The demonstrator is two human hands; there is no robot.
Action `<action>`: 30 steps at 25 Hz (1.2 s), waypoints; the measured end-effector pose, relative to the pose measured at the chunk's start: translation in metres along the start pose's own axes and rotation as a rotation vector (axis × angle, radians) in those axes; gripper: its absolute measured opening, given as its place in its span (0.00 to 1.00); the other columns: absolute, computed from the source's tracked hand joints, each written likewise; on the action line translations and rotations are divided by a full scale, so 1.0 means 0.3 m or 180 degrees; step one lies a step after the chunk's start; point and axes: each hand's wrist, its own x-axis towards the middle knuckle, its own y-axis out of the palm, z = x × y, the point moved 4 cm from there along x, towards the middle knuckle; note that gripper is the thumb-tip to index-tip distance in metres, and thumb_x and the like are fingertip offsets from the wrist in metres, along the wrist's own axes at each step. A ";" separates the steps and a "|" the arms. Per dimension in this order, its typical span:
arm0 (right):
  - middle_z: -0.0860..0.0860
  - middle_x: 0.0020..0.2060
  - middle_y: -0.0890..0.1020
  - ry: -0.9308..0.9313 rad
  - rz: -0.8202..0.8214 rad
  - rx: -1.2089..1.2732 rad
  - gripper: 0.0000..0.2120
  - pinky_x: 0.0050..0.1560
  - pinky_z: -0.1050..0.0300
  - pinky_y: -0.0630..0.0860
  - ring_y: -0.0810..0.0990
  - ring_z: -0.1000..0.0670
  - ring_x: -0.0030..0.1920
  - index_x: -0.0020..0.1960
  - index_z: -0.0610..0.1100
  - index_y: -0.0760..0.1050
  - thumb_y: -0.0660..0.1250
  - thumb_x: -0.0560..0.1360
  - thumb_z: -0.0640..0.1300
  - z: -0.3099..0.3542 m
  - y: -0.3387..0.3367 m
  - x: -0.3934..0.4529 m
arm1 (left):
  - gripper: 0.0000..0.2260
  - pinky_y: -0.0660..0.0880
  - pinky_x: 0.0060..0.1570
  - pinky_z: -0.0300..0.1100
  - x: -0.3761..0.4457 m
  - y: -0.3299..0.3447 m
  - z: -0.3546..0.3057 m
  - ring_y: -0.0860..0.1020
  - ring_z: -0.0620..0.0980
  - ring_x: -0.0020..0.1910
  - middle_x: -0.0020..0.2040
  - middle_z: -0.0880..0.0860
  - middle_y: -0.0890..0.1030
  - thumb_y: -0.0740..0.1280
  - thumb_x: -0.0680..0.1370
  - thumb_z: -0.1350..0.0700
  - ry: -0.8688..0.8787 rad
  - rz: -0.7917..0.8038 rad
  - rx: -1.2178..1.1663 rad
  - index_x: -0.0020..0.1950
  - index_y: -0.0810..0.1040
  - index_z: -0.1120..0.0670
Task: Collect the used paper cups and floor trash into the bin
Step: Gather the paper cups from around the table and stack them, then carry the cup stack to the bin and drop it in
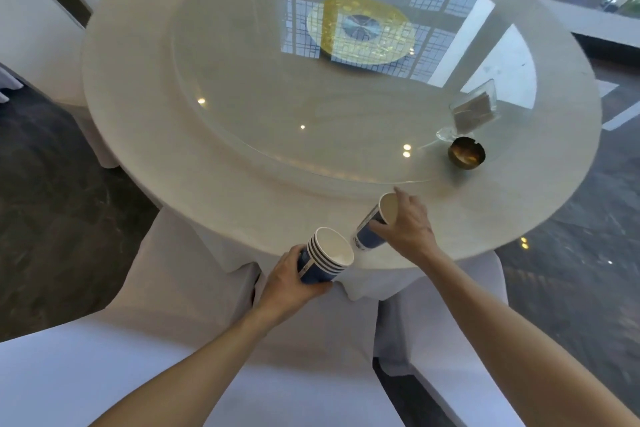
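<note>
The left hand [294, 274] was wrapped round a stack of nested blue-and-white paper cups [323, 258], held tipped just past the near edge of the round white-clothed table [145, 135]. The right hand [407, 224] gripped one more blue paper cup [372, 229] by its side, tipped w/ its open mouth up, just beside the stack, above the table. Paper cups looked v. light & thin, prob. easy to squash, so best held softly round the middle, not by the rim. No bin in view.
</note>
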 end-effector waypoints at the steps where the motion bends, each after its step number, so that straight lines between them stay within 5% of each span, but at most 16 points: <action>1: 0.42 0.72 0.68 0.0086 -0.0035 0.0119 0.46 0.68 0.42 0.73 0.68 0.40 0.71 0.80 0.43 0.58 0.77 0.71 0.54 -0.033 -0.013 -0.038 | 0.35 0.81 0.58 0.56 0.006 0.016 -0.014 0.81 0.47 0.59 0.60 0.45 0.80 0.82 0.62 0.39 0.0031 0.0023 -0.0042 0.66 0.73 0.41; 6: 0.46 0.68 0.67 0.0325 -0.0082 0.0314 0.42 0.56 0.57 0.69 0.72 0.47 0.62 0.78 0.46 0.64 0.79 0.69 0.54 -0.208 -0.076 -0.237 | 0.32 0.81 0.50 0.46 0.016 0.112 -0.141 0.82 0.50 0.57 0.59 0.48 0.81 0.83 0.67 0.45 0.0219 0.0177 -0.0206 0.66 0.74 0.47; 12: 0.52 0.68 0.66 0.0454 0.0169 0.0671 0.45 0.61 0.50 0.78 0.72 0.47 0.67 0.79 0.52 0.59 0.78 0.68 0.56 -0.465 -0.109 -0.483 | 0.30 0.77 0.47 0.39 -0.054 0.290 -0.440 0.82 0.49 0.56 0.59 0.49 0.82 0.82 0.71 0.49 0.0680 0.0146 -0.0411 0.67 0.74 0.54; 16: 0.47 0.77 0.63 0.0597 0.0355 0.0814 0.57 0.65 0.49 0.76 0.68 0.43 0.74 0.82 0.48 0.50 0.82 0.65 0.53 -0.604 -0.125 -0.588 | 0.26 0.80 0.46 0.37 -0.130 0.453 -0.615 0.83 0.36 0.51 0.55 0.42 0.84 0.83 0.70 0.53 0.0794 0.0175 -0.0801 0.64 0.77 0.50; 19: 0.48 0.73 0.70 0.0486 0.0438 0.0961 0.60 0.62 0.50 0.79 0.73 0.44 0.70 0.81 0.49 0.51 0.84 0.61 0.54 -0.706 -0.167 -0.669 | 0.29 0.83 0.48 0.38 -0.228 0.621 -0.711 0.85 0.46 0.57 0.61 0.49 0.85 0.82 0.71 0.54 0.0911 0.0185 -0.0964 0.69 0.76 0.55; 25: 0.61 0.53 0.79 0.0006 0.0007 0.1241 0.43 0.46 0.63 0.81 0.81 0.55 0.51 0.65 0.55 0.67 0.85 0.56 0.55 -0.915 -0.322 -0.807 | 0.35 0.85 0.54 0.49 -0.425 0.972 -0.758 0.86 0.52 0.57 0.59 0.52 0.86 0.84 0.61 0.44 0.0924 0.0361 -0.0963 0.64 0.75 0.50; 30: 0.61 0.54 0.77 -0.0102 -0.0242 0.1932 0.37 0.43 0.68 0.80 0.82 0.55 0.53 0.60 0.58 0.66 0.85 0.62 0.40 -1.022 -0.429 -0.873 | 0.33 0.82 0.47 0.31 -0.517 1.157 -0.732 0.83 0.49 0.61 0.62 0.50 0.84 0.84 0.69 0.52 0.0870 0.0660 -0.0522 0.71 0.75 0.52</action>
